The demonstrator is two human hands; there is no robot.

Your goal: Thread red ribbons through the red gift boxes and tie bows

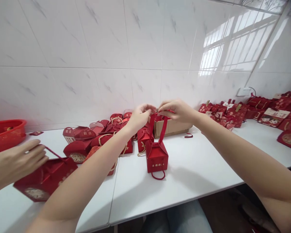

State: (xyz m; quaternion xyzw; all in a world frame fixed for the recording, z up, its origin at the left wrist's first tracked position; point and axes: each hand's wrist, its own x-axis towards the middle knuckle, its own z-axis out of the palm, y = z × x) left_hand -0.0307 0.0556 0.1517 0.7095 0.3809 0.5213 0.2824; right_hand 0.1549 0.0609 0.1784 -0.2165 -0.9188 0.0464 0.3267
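Small red cardboard box (156, 158) sits upright between front and back edges of the white table (215, 165). Left hand (141, 116) and right hand (175, 107), fingertips pinched together, grip its red fabric ribbons (163, 130), presumably keeping them taut.

Free passage extends under the right forearm (232, 152), from the front edge of the counter (203, 166) to the carton (174, 127), bounded left by the ribboned box (157, 158). Obstacles: clustered red boxes (79, 147) left of the carton, the left forearm (103, 157) before them, heaped packages (236, 115) at right, a co-worker's tilted box (48, 176) farther left.
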